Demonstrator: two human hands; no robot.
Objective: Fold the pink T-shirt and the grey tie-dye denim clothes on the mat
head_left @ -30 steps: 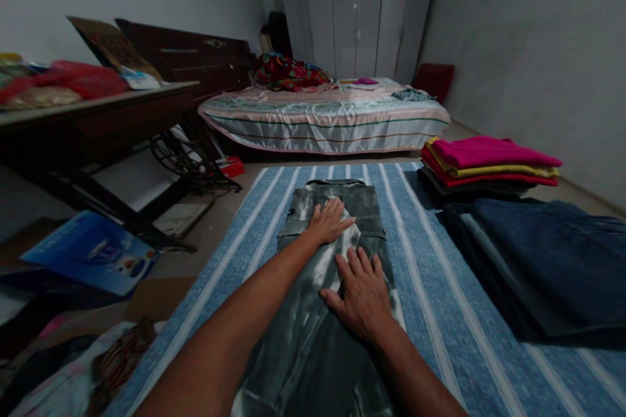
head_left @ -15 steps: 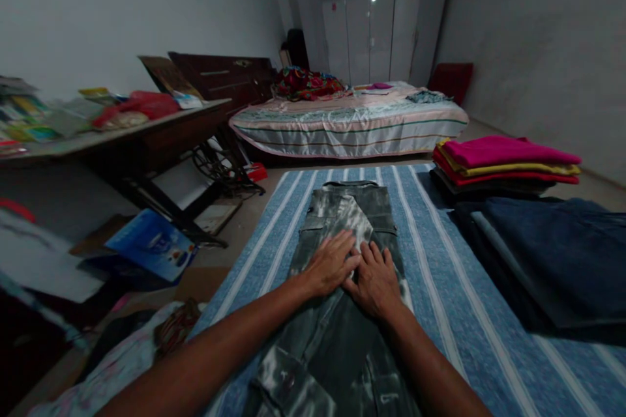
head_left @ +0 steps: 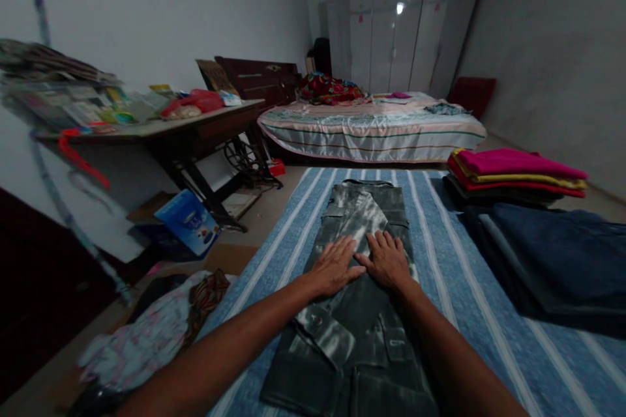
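A dark grey garment with pale mottled patches and flap pockets (head_left: 364, 332) lies folded into a long strip on the blue and white striped cloth (head_left: 274, 296). Flat on its middle rests my left hand (head_left: 335, 267), fingers outstretched. Close to its right, my right hand (head_left: 388, 260) presses on the same garment with the fingers spread. The two thumbs nearly meet. Neither hand grips anything; parts of the garment are hidden under my hands and forearms.
To the right sit a stack of dark blue jeans (head_left: 562, 254) and a pile of pink, yellow and red folded clothes (head_left: 523, 166). A cluttered sewing-machine table (head_left: 215, 114) stands left, above a blue box (head_left: 188, 225). Beyond is a bed (head_left: 372, 133); loose clothes (head_left: 147, 332) lie lower left.
My hands have moved slightly apart, from almost overlapping to side by side on the garment. The camera view has swung to the left, so the scene sits further right.
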